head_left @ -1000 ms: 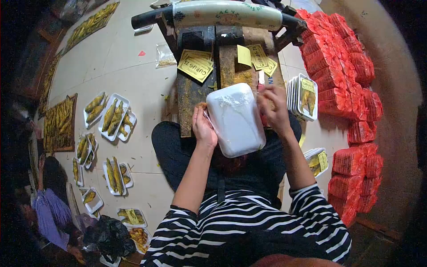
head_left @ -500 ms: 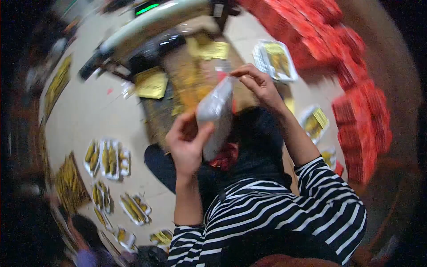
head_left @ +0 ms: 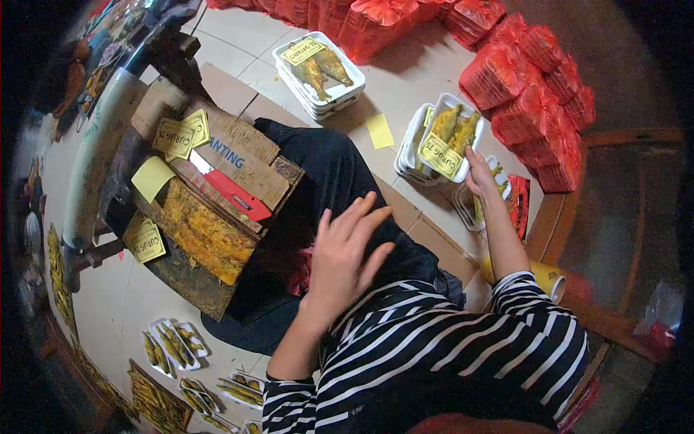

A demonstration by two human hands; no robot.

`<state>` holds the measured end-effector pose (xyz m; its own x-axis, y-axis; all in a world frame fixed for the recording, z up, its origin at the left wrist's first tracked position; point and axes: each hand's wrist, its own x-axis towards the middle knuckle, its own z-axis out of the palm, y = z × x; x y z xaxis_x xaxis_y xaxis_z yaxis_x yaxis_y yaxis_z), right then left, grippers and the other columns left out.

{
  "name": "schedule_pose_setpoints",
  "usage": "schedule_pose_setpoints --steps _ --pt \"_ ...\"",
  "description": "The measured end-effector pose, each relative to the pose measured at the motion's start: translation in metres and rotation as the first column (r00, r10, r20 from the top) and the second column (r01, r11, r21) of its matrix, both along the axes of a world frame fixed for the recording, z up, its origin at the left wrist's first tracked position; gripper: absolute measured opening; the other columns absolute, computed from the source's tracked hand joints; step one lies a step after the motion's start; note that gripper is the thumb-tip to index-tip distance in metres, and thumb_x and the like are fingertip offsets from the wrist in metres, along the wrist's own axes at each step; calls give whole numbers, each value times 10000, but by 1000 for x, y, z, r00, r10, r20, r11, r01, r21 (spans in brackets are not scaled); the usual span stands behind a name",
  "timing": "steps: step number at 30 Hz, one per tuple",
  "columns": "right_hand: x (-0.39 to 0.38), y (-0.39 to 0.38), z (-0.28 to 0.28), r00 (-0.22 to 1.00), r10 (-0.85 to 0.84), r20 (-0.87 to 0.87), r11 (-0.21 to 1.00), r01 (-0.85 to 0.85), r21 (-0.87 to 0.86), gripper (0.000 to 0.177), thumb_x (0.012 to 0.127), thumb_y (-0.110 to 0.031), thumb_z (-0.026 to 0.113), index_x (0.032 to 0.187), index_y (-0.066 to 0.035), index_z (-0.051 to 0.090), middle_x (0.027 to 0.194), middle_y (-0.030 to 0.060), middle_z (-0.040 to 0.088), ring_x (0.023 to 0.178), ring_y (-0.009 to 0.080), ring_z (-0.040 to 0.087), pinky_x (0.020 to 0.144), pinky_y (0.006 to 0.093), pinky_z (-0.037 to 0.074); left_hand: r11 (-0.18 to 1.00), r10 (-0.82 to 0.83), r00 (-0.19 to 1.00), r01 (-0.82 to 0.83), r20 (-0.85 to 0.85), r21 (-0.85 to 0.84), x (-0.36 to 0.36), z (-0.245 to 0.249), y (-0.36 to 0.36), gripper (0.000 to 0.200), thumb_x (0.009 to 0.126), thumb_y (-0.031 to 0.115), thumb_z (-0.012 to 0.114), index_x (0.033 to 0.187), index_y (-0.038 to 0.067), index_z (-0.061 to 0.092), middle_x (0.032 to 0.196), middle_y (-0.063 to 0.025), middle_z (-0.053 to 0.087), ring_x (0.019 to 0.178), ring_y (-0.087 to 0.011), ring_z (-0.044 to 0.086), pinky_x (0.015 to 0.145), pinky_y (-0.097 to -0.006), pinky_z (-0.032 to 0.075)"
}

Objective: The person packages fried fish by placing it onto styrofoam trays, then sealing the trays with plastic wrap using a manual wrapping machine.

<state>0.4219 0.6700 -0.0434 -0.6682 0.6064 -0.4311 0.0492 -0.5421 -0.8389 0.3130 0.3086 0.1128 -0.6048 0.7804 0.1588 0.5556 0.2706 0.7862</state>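
My right hand (head_left: 480, 175) grips the lower right edge of a white foam tray of fish (head_left: 461, 134) with a yellow label on it. This tray overlaps a stack of similar trays (head_left: 409, 148) on the floor. Over my lap, my left hand (head_left: 347, 253) is raised with its fingers spread and nothing in it. To its left, a knife with a red handle (head_left: 238, 198) lies on a stained wooden board and cardboard surface (head_left: 249, 163). Yellow labels (head_left: 181, 137) lie around the blade.
Another stack of fish trays (head_left: 318, 71) stands ahead on the tiles, near a yellow paper slip (head_left: 379, 131). Red plastic-wrapped bundles (head_left: 510, 87) line the far right. Smaller fish trays (head_left: 173, 343) sit at lower left. A yellow roll (head_left: 546, 281) lies by my right forearm.
Both hands held a white package up over my lap before. My left hand has let go, and my right hand is now at the trays on the right. The view has turned right.
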Motion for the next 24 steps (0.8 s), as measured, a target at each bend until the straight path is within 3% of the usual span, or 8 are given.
schedule_pose_setpoints --steps 5,7,8,10,11,14,23,24 --pt "3 19 -36 931 94 354 937 -202 284 343 894 -245 480 1125 9 476 1011 105 579 880 193 575 774 329 466 972 219 958 -230 186 38 -10 -9 -30 340 731 117 646 1057 63 565 1126 -135 550 942 -240 565 821 -384 414" --pt "-22 -8 1 724 -191 662 722 -354 595 302 832 -208 556 1020 28 544 931 91 590 835 190 546 762 310 417 919 362 894 -389 263 58 -11 -9 -56 298 729 59 639 1022 41 582 1054 -128 591 813 -180 609 731 -281 463" --pt "-11 35 -46 893 -262 365 134 -342 930 319 778 -161 602 1028 25 538 875 106 589 816 220 541 758 346 417 874 449 848 -483 282 61 -9 -11 -75 292 731 44 633 1019 33 582 1033 -126 598 788 -158 608 708 -256 464" --pt "-53 -25 59 955 -134 263 270 -220 937 394 748 -110 627 1089 38 499 936 162 558 885 221 526 744 332 431 696 652 700 -705 292 134 0 -26 -120 268 752 20 607 1018 9 576 934 -106 616 765 -122 602 699 -240 466" --pt "-56 -3 32 865 -448 227 -54 -279 959 397 784 -116 606 1136 20 485 1047 161 520 948 199 498 792 299 424 575 754 579 -810 311 115 5 -30 -144 284 780 13 574 1062 -3 544 928 -101 609 769 -128 590 698 -244 467" --pt "-140 -75 66 997 65 49 431 -72 900 373 836 -128 555 1180 -8 473 1146 144 475 1025 194 465 882 302 382 201 904 223 -975 364 99 27 -51 -216 299 843 65 518 1133 -3 483 981 -91 583 810 -117 552 716 -239 455" --pt "-282 -385 114 406 820 404 -312 -273 910 342 823 -193 578 1158 -128 546 1273 194 409 1069 300 480 926 347 362 -659 535 -649 -721 541 -213 199 -234 -370 287 845 214 527 1102 90 492 1034 -43 557 911 -117 514 728 -271 407" --pt "-302 -388 91 480 857 189 -302 170 938 343 827 -188 574 1147 -72 532 1202 207 463 983 303 521 873 337 395 -707 449 -726 -645 521 -290 217 -245 -376 299 848 206 511 1109 63 487 1054 -71 559 959 -140 510 767 -306 423"
